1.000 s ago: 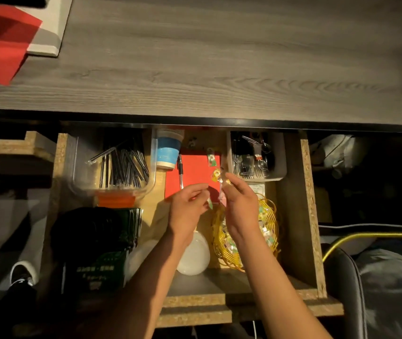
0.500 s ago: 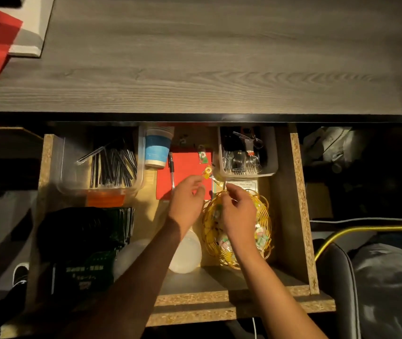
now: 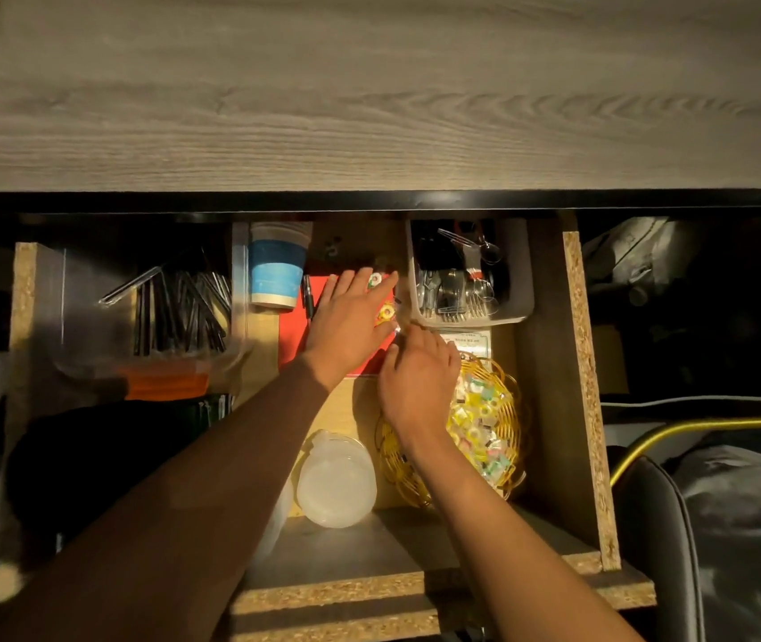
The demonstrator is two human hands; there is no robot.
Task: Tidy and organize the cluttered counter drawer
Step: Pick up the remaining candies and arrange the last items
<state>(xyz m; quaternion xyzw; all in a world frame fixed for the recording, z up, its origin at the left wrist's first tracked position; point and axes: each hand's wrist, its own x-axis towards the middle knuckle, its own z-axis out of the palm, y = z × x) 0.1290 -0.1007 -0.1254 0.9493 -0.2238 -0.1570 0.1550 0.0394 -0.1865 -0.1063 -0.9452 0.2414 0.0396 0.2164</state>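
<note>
The open chipboard drawer sits pulled out beneath the grey wood-grain countertop, and the risks lie in its crowded middle. The left hand lies flat with fingers spread on the flat red card folder, its fingertips beside two small round wrapped candies; a careless sweep could flick these slick, crinkly pieces toward the shadowed back of the drawer. The right hand, fingers loosely bent, reaches past the rim of the yellow wire basket of pastel candies; whether it pinches anything I cannot tell. Its wrist crosses the springy open weave, so a nudge could tip sweets out. The smooth translucent plastic tub looks light and could roll.
</note>
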